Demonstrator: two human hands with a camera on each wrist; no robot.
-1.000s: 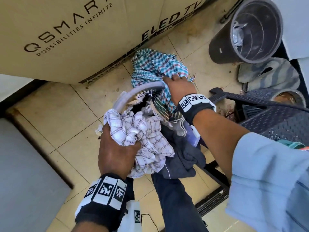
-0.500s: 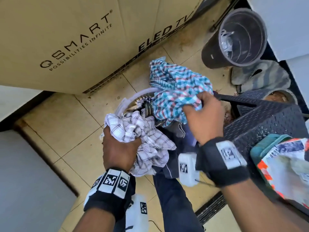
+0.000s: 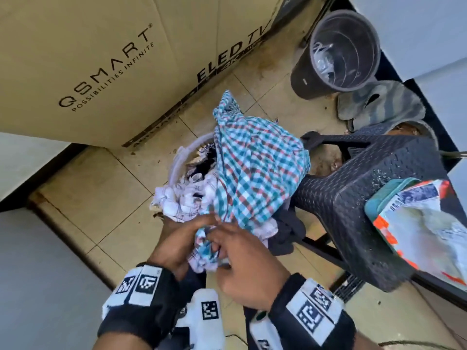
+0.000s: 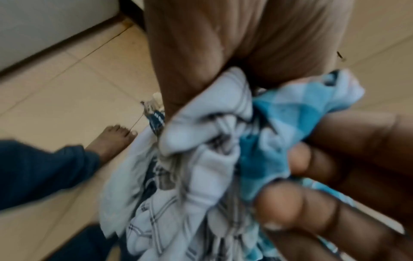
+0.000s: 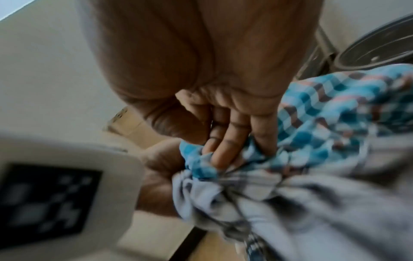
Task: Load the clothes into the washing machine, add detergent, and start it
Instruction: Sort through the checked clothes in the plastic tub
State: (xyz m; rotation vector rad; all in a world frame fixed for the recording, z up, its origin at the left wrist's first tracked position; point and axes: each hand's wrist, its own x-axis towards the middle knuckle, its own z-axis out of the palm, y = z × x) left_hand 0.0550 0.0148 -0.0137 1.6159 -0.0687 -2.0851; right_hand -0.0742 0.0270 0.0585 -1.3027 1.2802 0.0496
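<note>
Above a white laundry basket [image 3: 180,157] on the floor I hold a bundle of clothes. My left hand [image 3: 182,238] grips a white checked cloth [image 3: 184,203], also seen bunched under the palm in the left wrist view [image 4: 201,141]. A teal checked cloth [image 3: 257,173] drapes over the bundle; my right hand [image 3: 240,256] pinches its near end against the left hand. The right wrist view shows the fingers [image 5: 223,141] pushed into the teal cloth [image 5: 335,114]. A dark garment [image 3: 288,233] hangs below. A detergent packet [image 3: 424,223] lies on the stool. No washing machine door is in view.
A dark plastic stool [image 3: 353,198] stands close on the right. Behind it are a dark bucket [image 3: 341,54] and a grey mat [image 3: 379,104]. A large cardboard TV box [image 3: 101,59] leans at the back left. A pale grey panel [image 3: 38,274] fills the lower left.
My right hand pulled the teal checked cloth from the far side of the basket back to the left hand. Both hands now meet on the bundle.
</note>
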